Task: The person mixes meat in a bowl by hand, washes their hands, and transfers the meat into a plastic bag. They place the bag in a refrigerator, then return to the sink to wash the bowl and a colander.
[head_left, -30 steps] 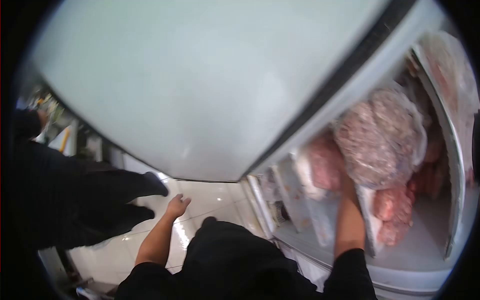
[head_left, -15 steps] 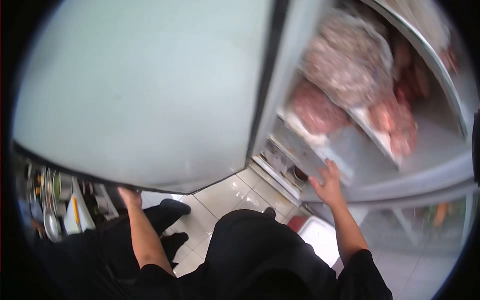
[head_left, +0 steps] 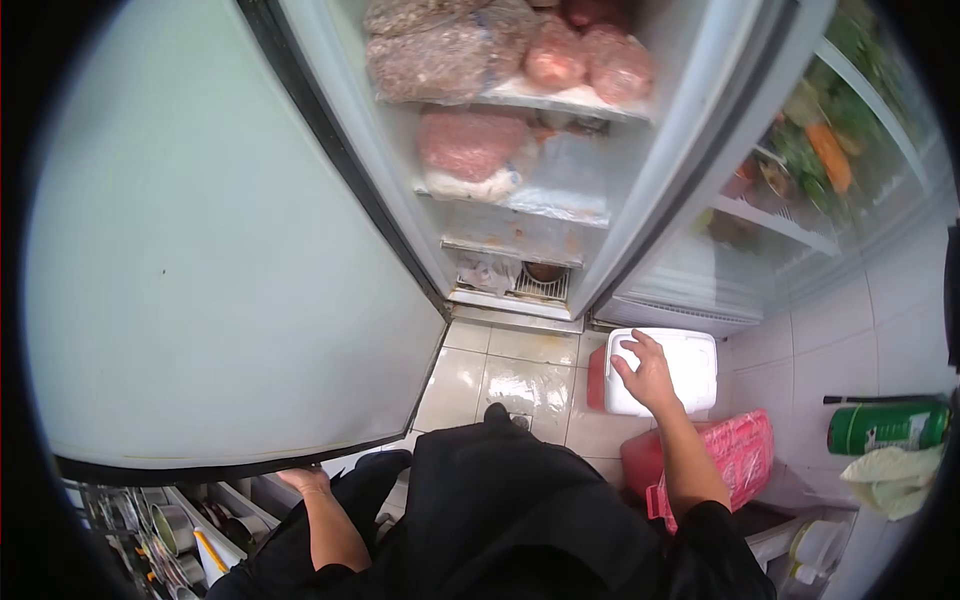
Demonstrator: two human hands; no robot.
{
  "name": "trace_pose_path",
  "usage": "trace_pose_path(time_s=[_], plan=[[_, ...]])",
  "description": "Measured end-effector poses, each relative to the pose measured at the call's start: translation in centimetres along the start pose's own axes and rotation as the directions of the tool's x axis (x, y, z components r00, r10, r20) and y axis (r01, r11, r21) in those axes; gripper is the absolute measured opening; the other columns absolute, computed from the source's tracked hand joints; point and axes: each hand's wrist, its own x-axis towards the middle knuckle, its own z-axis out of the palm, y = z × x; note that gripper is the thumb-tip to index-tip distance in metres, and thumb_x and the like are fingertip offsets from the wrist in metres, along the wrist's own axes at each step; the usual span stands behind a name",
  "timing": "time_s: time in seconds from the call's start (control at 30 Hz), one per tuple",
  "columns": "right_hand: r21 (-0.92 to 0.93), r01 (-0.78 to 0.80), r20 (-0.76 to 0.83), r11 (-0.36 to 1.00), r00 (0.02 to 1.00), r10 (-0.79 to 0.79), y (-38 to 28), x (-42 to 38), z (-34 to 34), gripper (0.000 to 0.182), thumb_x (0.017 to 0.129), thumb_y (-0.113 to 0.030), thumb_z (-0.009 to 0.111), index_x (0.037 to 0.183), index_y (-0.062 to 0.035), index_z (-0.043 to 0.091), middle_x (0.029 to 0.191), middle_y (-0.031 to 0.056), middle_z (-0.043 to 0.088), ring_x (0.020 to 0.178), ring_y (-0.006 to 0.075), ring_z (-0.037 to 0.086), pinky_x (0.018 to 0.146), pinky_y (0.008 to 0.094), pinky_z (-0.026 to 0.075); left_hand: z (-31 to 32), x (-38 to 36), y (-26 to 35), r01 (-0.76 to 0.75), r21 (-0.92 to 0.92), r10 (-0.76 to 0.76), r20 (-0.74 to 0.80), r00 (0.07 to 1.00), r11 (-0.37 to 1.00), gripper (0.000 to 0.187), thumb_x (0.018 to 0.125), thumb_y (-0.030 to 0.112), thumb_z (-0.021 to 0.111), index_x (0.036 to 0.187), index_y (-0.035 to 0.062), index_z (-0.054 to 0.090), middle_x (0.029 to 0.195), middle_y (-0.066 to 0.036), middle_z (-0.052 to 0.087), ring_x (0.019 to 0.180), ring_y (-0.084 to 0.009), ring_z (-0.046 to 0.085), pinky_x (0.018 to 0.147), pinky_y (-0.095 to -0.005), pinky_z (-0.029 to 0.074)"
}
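My left hand (head_left: 305, 481) grips the outer edge of the wide-open refrigerator door (head_left: 220, 260), its fingertips hidden by the door's dark seal. My right hand (head_left: 647, 369) is held out in the air with fingers apart and nothing in it. It overlaps the white lid of a red cooler box (head_left: 692, 362) on the floor below. Inside the refrigerator, a large bag of ground-looking meat (head_left: 440, 55) and pinkish wrapped packs (head_left: 615, 65) fill the upper shelf. Another pink meat pack (head_left: 470, 145) lies on the shelf beneath. A round brown item (head_left: 543, 271) sits at the bottom.
A glass-fronted cooler (head_left: 790, 190) with vegetables stands to the right. On the floor are a red plastic crate (head_left: 735, 455) and wet-looking tiles (head_left: 525, 385). A green fire extinguisher (head_left: 885, 428) is at far right. Kitchen utensils (head_left: 170, 530) sit at lower left, beside another person's dark clothing.
The view has turned right, bringing the cooler box, red crate and extinguisher into sight. My left hand stays at the door edge; my right hand has drawn away from the refrigerator shelves.
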Motion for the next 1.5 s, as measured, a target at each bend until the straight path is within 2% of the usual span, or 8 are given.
trace_pose_path(time_s=[0.33, 0.57, 0.83, 0.97, 1.1, 1.17, 1.27, 1.5], plan=[[-0.009, -0.069, -0.236, 0.998, 0.970, 0.065, 2.8, -18.0, -9.1, 0.038, 0.081, -0.024, 0.072, 0.109, 0.0006, 0.065, 0.128, 0.0238, 0.054, 0.119, 0.0409, 0.048, 0.102, 0.0451, 0.039, 1.0, -12.7, -2.6, 0.202, 0.040, -0.204, 0.063, 0.977, 0.979, 0.087, 0.081, 0.077, 0.021, 0.151, 0.0252, 0.023, 0.160, -0.004, 0.013, 0.145, -0.0274, 0.011, 0.112, -0.0588, 0.007], [-0.234, -0.413, 0.132, 0.880, 0.883, 0.450, 8.2, -32.4, -12.3, 0.051, 0.085, -0.034, 0.067, 0.116, 0.0059, 0.060, 0.114, 0.0275, 0.061, 0.111, 0.0406, 0.057, 0.096, 0.0432, 0.044, -0.4, -12.9, -3.6, 0.257, 0.068, -0.264, 0.136, 0.955, 0.964, 0.086, 0.085, 0.071, 0.017, 0.153, 0.0196, 0.014, 0.160, -0.007, 0.008, 0.147, -0.0286, 0.002, 0.113, -0.0590, 0.001], [-0.154, -0.457, 0.304, 0.876, 0.822, 0.482, 7.3, -37.5, -9.1, 0.055, 0.092, -0.045, 0.054, 0.115, 0.0047, 0.062, 0.089, 0.0230, 0.069, 0.087, 0.0333, 0.068, 0.077, 0.0404, 0.051, -0.1, -12.5, -2.8, 0.206, 0.020, -0.206, 0.179, 0.962, 0.978, 0.083, 0.086, 0.068, 0.023, 0.153, 0.0201, 0.016, 0.161, -0.007, 0.008, 0.147, -0.0331, 0.002, 0.111, -0.0613, -0.002], [-0.212, -0.463, 0.437, 0.861, 0.743, 0.507, 8.3, -37.1, -8.8, 0.060, 0.094, -0.051, 0.045, 0.113, 0.0038, 0.064, 0.091, 0.0244, 0.068, 0.094, 0.0355, 0.067, 0.084, 0.0405, 0.049, -1.4, -9.0, -5.1, 0.063, -0.023, -0.063, 0.020, 0.998, 0.998, 0.081, 0.094, 0.066, 0.021, 0.153, 0.0103, 0.012, 0.160, -0.008, 0.006, 0.147, -0.0305, 0.004, 0.117, -0.0498, 0.004], [-0.311, -0.501, 0.519, 0.807, 0.622, 0.586, 7.3, -36.6, -9.2, 0.071, 0.093, -0.060, 0.038, 0.107, 0.0033, 0.067, 0.096, 0.0275, 0.067, 0.103, 0.0391, 0.063, 0.092, 0.0411, 0.046, -4.3, -10.4, -10.0, 0.171, 0.220, -0.216, 0.200, 0.956, 0.960, 0.059, 0.098, 0.054, 0.034, 0.134, 0.0077, 0.041, 0.122, -0.011, 0.057, 0.109, -0.0235, 0.058, 0.081, -0.0399, 0.049], [-0.387, -0.473, 0.558, 0.791, 0.563, 0.609, 6.5, -36.4, -9.4, 0.079, 0.089, -0.067, 0.034, 0.111, 0.0018, 0.066, 0.105, 0.0302, 0.063, 0.109, 0.0417, 0.059, 0.096, 0.0442, 0.043, -7.2, -12.5, -13.9, -0.015, 0.586, -0.280, 0.410, 0.868, 0.810, 0.043, 0.097, 0.045, 0.045, 0.118, 0.0084, 0.051, 0.095, -0.005, 0.062, 0.079, -0.0146, 0.062, 0.059, -0.0297, 0.046], [-0.461, -0.403, 0.552, 0.790, 0.567, 0.612, 4.7, -36.2, -9.5, 0.084, 0.087, -0.072, 0.030, 0.110, -0.0005, 0.067, 0.108, 0.0314, 0.062, 0.111, 0.0436, 0.057, 0.097, 0.0465, 0.042, -7.8, -20.6, -11.9, -0.144, 0.818, -0.524, 0.480, 0.703, 0.557, 0.044, 0.092, 0.041, 0.055, 0.118, 0.0054, 0.057, 0.100, -0.008, 0.064, 0.086, -0.0183, 0.064, 0.067, -0.0305, 0.049], [-0.436, -0.343, 0.467, 0.832, 0.704, 0.535, 4.8, -37.3, -9.2, 0.083, 0.089, -0.069, 0.030, 0.098, 0.0035, 0.069, 0.098, 0.0322, 0.063, 0.103, 0.0428, 0.061, 0.091, 0.0464, 0.045, -6.7, -25.5, -12.4, -0.764, 0.607, -0.534, 0.730, 0.426, 0.220, 0.055, 0.091, 0.035, 0.057, 0.131, -0.0025, 0.050, 0.099, -0.016, 0.068, 0.091, -0.0195, 0.065, 0.080, -0.0318, 0.051]])
